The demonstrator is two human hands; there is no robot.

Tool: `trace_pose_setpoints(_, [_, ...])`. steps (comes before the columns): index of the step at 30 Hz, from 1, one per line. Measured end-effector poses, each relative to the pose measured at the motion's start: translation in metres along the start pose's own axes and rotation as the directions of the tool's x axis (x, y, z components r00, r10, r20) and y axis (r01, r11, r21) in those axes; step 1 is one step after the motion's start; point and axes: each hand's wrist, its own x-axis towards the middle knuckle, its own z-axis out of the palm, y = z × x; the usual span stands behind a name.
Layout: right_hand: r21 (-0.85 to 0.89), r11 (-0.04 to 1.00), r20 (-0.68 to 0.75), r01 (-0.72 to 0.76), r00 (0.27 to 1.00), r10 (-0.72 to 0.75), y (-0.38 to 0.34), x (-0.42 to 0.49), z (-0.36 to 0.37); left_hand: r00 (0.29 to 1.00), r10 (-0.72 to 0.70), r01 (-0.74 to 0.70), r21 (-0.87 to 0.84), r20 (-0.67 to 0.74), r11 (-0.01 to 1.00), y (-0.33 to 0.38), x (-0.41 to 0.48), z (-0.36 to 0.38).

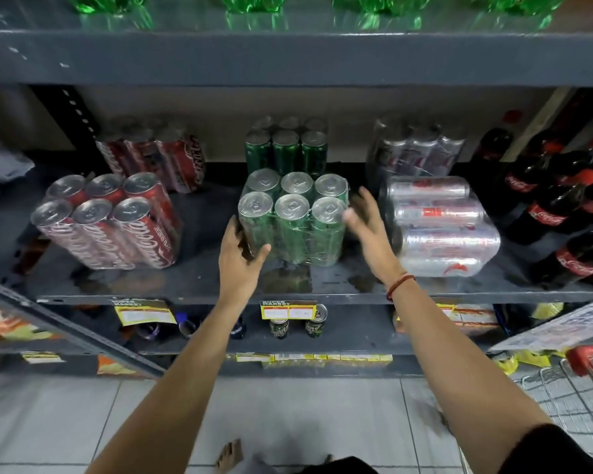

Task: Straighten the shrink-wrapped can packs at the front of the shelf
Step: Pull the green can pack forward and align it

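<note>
On the middle shelf (192,285), three shrink-wrapped six-packs stand along the front edge: a red cola can pack (107,222) toward the left end, tilted back and skewed; a green can pack (293,218) at the centre, upright and set back a little from the edge; and a silver can pack (439,225) to the right, lying on its side. Behind each sits a second pack of the same colour near the back wall, and dark cola bottles (555,213) crowd the right end. The left hand (240,254) is pressed against the green pack's front left corner, thumb across the front face and fingers curled round the left side, gripping the wrap. The right hand (367,220) is spread wide with fingers extended, just beside the pack's right side between it and the silver pack; whether it touches the film cannot be told, and it has hold of nothing. The green pack likely handles as a dense, heavy block: full cans are rigid, but the film over them is thin and slick, so it would slip or stretch if pinched. The sounder hold looks to be flat palms low on opposite side walls, squeezing the cans themselves and sliding the pack on the smooth shelf without lifting it. The silver pack, resting on rounded can walls, may roll when nudged.
</note>
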Motion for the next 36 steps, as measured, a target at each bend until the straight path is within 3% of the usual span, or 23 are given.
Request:
trace_pose_setpoints(1, [0.100, 0.995, -0.064, -0.022, 0.998, 0.028, -0.006, 0.005, 0.000, 0.993, -0.022, 0.018, -0.030, -0.118, 0.999, 0.006, -0.012, 0.008])
trace_pose_setpoints(3, [0.140, 0.988, -0.090, -0.064, 0.993, 0.077, -0.019, 0.021, 0.001, 0.962, -0.057, 0.045, -0.050, -0.268, 0.998, 0.023, -0.039, 0.029])
trace_pose_setpoints(8, [-0.006, 0.992, 0.113, -0.123, 0.986, 0.123, -0.033, 0.034, 0.010, 0.981, -0.184, 0.172, -0.171, -0.054, 0.970, 0.059, -0.067, 0.072])
trace_pose_setpoints(13, [0.088, 0.995, -0.139, -0.040, 0.989, 0.052, -0.019, -0.001, 0.029, 0.974, -0.226, 0.224, -0.283, 0.028, 0.932, 0.051, -0.037, 0.061])
trace_pose_setpoints(16, [0.109, 0.991, -0.336, 0.074, 0.941, -0.034, -0.008, -0.038, 0.065, 0.973, -0.219, 0.223, -0.554, 0.075, 0.802, 0.037, -0.007, 0.038])
trace_pose_setpoints(18, [0.087, 0.989, -0.386, 0.121, 0.919, -0.078, -0.005, -0.063, 0.093, 0.954, -0.263, 0.295, -0.632, 0.148, 0.717, 0.031, 0.013, 0.019])
trace_pose_setpoints(20, [0.064, 0.991, -0.385, 0.117, 0.919, -0.084, -0.005, -0.076, 0.110, 0.939, -0.281, 0.342, -0.589, 0.196, 0.732, 0.029, 0.027, 0.000])
trace_pose_setpoints(22, [0.078, 0.988, -0.401, 0.133, 0.912, -0.091, -0.009, -0.072, 0.108, 0.943, -0.305, 0.327, -0.539, 0.133, 0.776, 0.030, 0.031, -0.009])
trace_pose_setpoints(25, [0.064, 0.988, -0.440, 0.143, 0.892, -0.101, -0.023, -0.034, 0.087, 0.933, -0.359, 0.293, -0.597, 0.009, 0.747, 0.036, 0.008, 0.004])
trace_pose_setpoints(27, [0.013, 0.998, -0.371, 0.056, 0.927, -0.047, -0.034, 0.007, 0.072, 0.923, -0.371, 0.254, -0.562, -0.104, 0.787, 0.051, -0.027, 0.026])
trace_pose_setpoints(29, [-0.014, 0.998, -0.207, -0.060, 0.977, 0.056, -0.044, 0.044, 0.061, 0.916, -0.376, 0.244, -0.553, -0.138, 0.797, 0.066, -0.051, 0.047])
trace_pose_setpoints(33, [-0.028, 0.981, 0.072, -0.193, 0.978, 0.194, -0.049, 0.080, 0.057, 0.889, -0.418, 0.312, -0.420, -0.186, 0.852, 0.077, -0.047, 0.066])
trace_pose_setpoints(36, [-0.010, 0.985, 0.073, -0.171, 0.982, 0.171, -0.041, 0.073, 0.060, 0.884, -0.431, 0.336, -0.395, -0.180, 0.855, 0.078, -0.040, 0.068])
